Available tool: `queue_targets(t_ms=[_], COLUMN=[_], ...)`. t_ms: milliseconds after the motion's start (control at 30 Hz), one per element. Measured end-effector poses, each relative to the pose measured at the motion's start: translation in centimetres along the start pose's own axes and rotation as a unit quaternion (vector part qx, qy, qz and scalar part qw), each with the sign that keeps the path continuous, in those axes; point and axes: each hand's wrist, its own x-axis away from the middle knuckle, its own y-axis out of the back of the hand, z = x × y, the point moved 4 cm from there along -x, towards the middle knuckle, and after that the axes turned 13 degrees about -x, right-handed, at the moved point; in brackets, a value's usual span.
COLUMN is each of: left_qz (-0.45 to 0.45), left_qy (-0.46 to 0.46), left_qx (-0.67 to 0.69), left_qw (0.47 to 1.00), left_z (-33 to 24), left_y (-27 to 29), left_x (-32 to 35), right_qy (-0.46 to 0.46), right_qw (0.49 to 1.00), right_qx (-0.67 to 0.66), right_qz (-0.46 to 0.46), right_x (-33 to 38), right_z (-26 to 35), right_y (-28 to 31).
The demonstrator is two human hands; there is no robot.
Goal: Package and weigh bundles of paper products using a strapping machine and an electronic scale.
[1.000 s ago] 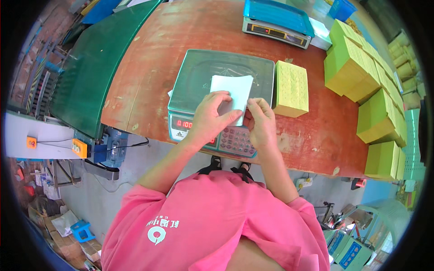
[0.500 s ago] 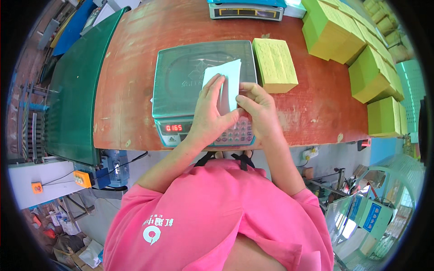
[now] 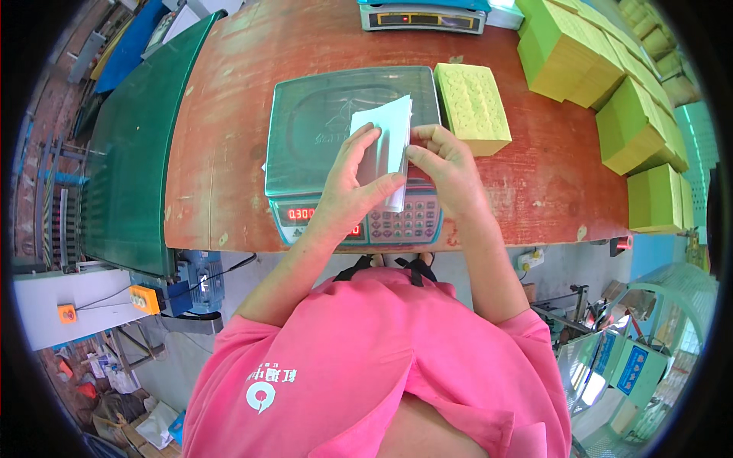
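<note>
A small stack of white paper sheets (image 3: 389, 145) stands tilted over the pan of a digital scale (image 3: 305, 164). My left hand (image 3: 353, 169) grips the stack, its fingers on the left face and its thumb near the lower right edge. At the right edge, my right hand (image 3: 444, 164) pinches the sheets between thumb and curled fingers. Several layers show along that edge. The sheets and my hands cover part of the scale's keypad and lit red display (image 3: 301, 214). Whether the stack's lower end touches the scale is hidden.
A yellow embossed block (image 3: 473, 107) lies just right of the scale on the worn red table (image 3: 221, 114). More yellow blocks (image 3: 569, 57) are piled at the far right. A second scale (image 3: 424, 19) stands at the back, and a green surface (image 3: 141, 168) adjoins the left side.
The stack's right edge has spread and its lower end now shows below my left thumb. My right fingers have curled tighter there. The scale's red digits have changed, and the view has shifted slightly.
</note>
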Motion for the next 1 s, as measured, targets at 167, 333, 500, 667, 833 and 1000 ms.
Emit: queue_targets(t_ms=[167,333,500,667,833,1000], left_qz=[-0.013,-0.060,-0.095,-0.145,-0.119,-0.108], left_qy=[-0.004,-0.023,-0.020,-0.021,0.013,0.023], left_qx=[-0.073,-0.151,-0.165,-0.143,-0.064,-0.020], left_qw=[0.997,0.987,0.981,0.979,0.991,0.994], left_z=[0.3,0.1,0.4,0.3,0.4,0.7], left_y=[-0.1,-0.4,-1.3,-1.7,-1.2,-0.8], left_x=[0.2,0.1,-0.4,-0.5,-0.3,-0.1], right_qy=[0.109,0.053,0.112,0.076,0.077,0.090], right_qw=[0.966,0.971,0.987,0.994,0.994,0.993], right_qx=[0.226,0.224,0.105,0.081,0.074,0.077], right_qz=[-0.060,-0.058,-0.054,-0.017,-0.016,-0.029], right_x=[-1.5,-0.9,-1.2,-0.9,-1.0,-1.1], right_z=[0.1,-0.7,-0.4,0.6,0.7,0.4], right_y=[1.6,1.9,1.2,-0.4,-0.4,0.0])
